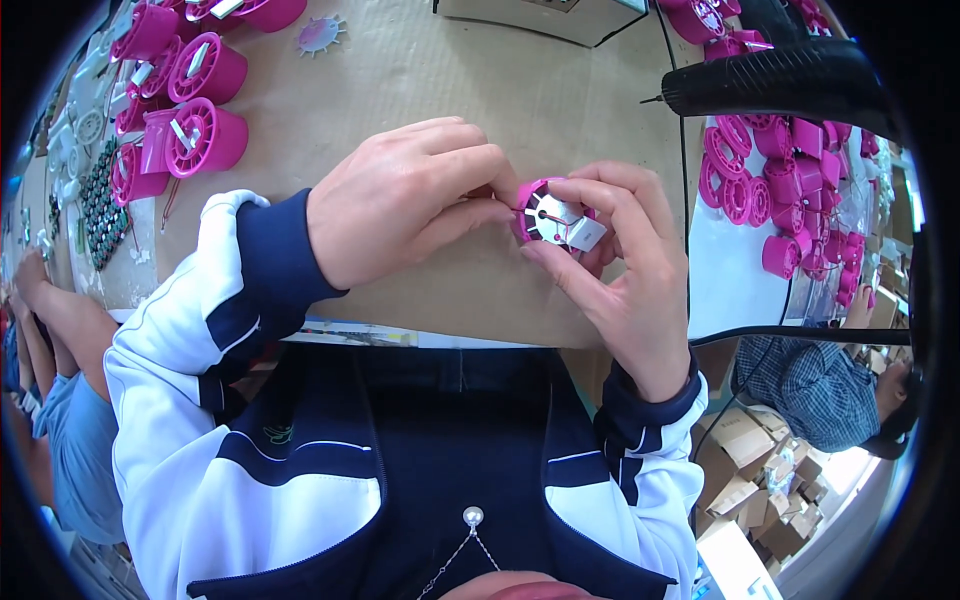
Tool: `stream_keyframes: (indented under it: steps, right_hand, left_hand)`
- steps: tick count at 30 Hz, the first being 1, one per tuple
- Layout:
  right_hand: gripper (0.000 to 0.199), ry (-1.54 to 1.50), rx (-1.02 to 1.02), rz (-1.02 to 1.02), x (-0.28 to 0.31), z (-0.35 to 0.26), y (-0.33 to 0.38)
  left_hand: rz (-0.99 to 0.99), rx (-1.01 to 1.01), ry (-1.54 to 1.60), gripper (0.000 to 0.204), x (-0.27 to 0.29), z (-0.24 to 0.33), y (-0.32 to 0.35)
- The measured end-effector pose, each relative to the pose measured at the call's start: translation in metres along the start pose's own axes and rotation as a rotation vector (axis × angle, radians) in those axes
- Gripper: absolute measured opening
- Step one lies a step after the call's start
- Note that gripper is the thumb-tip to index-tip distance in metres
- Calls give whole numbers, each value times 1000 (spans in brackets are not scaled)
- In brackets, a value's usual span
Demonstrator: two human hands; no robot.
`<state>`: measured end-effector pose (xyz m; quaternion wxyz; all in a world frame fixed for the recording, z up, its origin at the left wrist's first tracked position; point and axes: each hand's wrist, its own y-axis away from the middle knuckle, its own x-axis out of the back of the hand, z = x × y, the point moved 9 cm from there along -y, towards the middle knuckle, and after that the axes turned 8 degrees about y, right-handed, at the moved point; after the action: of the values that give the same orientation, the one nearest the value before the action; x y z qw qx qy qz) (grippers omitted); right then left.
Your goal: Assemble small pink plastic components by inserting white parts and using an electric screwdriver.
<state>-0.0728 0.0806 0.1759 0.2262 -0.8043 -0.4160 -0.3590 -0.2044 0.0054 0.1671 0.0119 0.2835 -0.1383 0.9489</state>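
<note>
Over the brown work surface, my right hand [630, 260] holds a small round pink plastic housing [522, 222], thumb and fingers around its side. A silver slotted disc [546, 212] sits in the housing's face, with a white rectangular block [586, 235] and a short red wire on it. My left hand [420, 195] is closed in a pinch at the housing's left rim. Whatever is between those fingertips is too small or hidden to make out.
Several pink housings [207, 137] stand at the far left, near a loose silver disc [320, 35] and a pile of small green-black parts [100, 205]. At right are a black electric screwdriver [770, 80] and more pink parts [790, 185]. A box edge [545, 18] is at the back. Other people sit on both sides.
</note>
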Motion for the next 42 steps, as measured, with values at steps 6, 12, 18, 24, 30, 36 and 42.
stream_keyframes:
  steps: [6, 12, 18, 24, 30, 36, 42]
  right_hand:
    - [43, -110, -12, -13, -8, 11, 0]
    - [45, -171, 23, 4, -12, 17, -2]
    - [45, -166, 83, 22, -11, 17, -4]
    - [42, -153, 49, 96, 1, 19, 0]
    - [40, -201, 143, 179, -6, 20, 3]
    - [40, -209, 210, 186, -4, 17, 9]
    - [50, -280, 134, 195, 2, 18, 20]
  left_hand:
    - [48, 41, -13, 15, -8, -4, 1]
    - [49, 32, 79, 12, -10, -1, -2]
    - [-34, 116, 165, 11, -11, -10, -1]
    - [-100, 26, 165, 11, -11, -3, -8]
    - [-58, 110, 126, 38, -9, 7, -18]
    - [-40, -202, -340, 53, -31, 57, -19]
    - [52, -128, -175, 46, -33, 34, -10]
